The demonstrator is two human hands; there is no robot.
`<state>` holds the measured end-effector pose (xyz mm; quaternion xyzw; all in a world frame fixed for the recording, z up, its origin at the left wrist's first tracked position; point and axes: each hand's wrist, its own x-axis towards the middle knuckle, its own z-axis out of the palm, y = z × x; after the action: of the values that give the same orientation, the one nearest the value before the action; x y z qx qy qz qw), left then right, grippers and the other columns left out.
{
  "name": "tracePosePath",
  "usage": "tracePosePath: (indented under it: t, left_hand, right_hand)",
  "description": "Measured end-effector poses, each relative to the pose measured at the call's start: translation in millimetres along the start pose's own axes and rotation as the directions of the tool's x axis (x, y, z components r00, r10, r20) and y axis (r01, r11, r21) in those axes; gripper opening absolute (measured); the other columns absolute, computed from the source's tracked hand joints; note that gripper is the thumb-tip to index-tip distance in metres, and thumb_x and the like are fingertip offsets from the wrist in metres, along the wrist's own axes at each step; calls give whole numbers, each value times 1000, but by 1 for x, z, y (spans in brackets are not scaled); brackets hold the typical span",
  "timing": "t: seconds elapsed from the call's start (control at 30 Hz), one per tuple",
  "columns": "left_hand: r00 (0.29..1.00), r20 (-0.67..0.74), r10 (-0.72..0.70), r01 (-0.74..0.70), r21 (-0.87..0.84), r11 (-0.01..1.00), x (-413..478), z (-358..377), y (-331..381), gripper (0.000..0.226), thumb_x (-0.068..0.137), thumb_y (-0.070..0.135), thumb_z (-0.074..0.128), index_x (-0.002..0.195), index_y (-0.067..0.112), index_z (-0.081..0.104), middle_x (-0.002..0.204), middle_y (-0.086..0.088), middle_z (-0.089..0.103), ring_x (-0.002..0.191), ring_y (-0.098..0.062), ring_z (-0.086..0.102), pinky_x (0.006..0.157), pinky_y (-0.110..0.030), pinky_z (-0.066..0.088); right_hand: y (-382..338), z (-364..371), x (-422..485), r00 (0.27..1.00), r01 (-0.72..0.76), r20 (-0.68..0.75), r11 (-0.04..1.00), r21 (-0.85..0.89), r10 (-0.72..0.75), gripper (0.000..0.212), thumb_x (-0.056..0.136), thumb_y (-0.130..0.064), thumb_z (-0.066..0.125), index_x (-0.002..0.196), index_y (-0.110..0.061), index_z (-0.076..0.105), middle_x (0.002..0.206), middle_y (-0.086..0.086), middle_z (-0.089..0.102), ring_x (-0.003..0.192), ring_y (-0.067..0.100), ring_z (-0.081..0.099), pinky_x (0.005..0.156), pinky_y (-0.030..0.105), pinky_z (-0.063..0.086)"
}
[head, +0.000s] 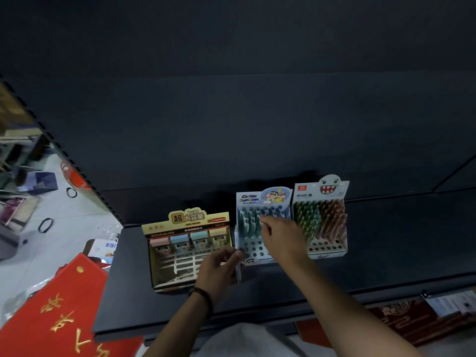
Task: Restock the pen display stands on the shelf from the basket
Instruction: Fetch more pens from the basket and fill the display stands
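Now, on the dark shelf [386,240], three pen stands sit in a row
The gold box stand [185,220] is on the left, the blue cartoon stand [257,198] is in the middle and the ghost stand [322,191] is on the right. The right hand [282,237] reaches into the blue pens [248,222] of the middle one, and I cannot tell if it grips a pen. The left hand [219,269] holds a grey pen [238,273] at that stand's front left corner

Middle pen stand [251,247]: front holes unobstructed; pens [247,222] fill rear rows. Yellow box [185,222] just beside left, ghost stand [322,222] just beside right. Shelf [386,269] open in front.
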<state>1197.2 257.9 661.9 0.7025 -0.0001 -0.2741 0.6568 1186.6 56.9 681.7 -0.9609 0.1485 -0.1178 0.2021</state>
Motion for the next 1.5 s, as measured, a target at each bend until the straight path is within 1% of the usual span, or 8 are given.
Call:
tracePosePath:
  t: [0.2,0.33,0.5,0.77,0.93,1.2,1.4,1.5]
  left_hand:
    - [996,-52,79,-82,-67,994,2,5,9,7,98,15,67,92,13,71,91,-15,73,82,-34,70,77,-47,59]
    - [995,-76,61,-76,-219,973,2,10,15,10,98,5,64,104,-3,61,86,-14,71,81,-29,64,79,-48,54]
    - [995,-89,46,-73,-331,941,1,19,21,19,95,3,69,111,-1,62,92,-19,74,84,-30,72,86,-51,54]
    - [977,-191,100,-147,-256,955,2,19,22,15,99,9,63,105,-5,65,84,-12,71,74,-23,66,65,-30,59]
    - [963,-194,190,-151,197,969,5,19,8,20,94,14,72,110,22,63,99,5,73,82,-7,73,75,-38,63]
    - [959,234,160,-283,798,532,6,16,-12,45,96,31,65,140,23,57,141,9,47,129,-17,53,107,-30,49]
    - [947,321,-15,-304,910,282,-2,30,-5,64,102,40,52,159,22,29,164,1,25,144,-27,32,120,-38,32]
    - [946,325,9,-315,910,271,-2,33,-2,63,103,39,52,158,21,29,163,0,26,143,-26,33,120,-37,31]
  right_hand:
    - [-2,-8,-10,996,-87,-4,981,175,89,34,106,-31,60,138,-27,68,81,-15,68,65,-4,60,62,17,50]
    - [0,-8,-26,980,-179,161,880,440,119,14,104,-32,65,112,-28,76,88,-19,71,77,-5,67,72,20,56]
    - [-2,-6,-45,892,-451,395,498,740,220,7,100,-20,74,101,-18,80,87,6,78,75,21,73,65,32,58]
    - [-8,-15,-35,894,-326,193,292,899,405,17,93,-4,78,108,-5,70,88,13,78,79,31,77,67,34,63]
    - [-7,-22,-23,902,-135,-88,469,873,422,11,95,-5,76,105,-8,71,81,9,77,71,27,77,63,31,63]
    - [9,-23,-12,923,17,-331,840,542,195,4,96,-12,77,95,-15,74,80,-6,73,72,9,71,65,33,62]
    - [19,-14,-19,935,60,-347,933,355,73,3,96,-12,78,98,-10,76,87,-3,76,76,2,70,69,7,53]
    - [21,-9,-19,948,26,-308,946,323,78,4,96,-12,77,99,-11,77,87,-1,77,75,5,69,69,0,46]
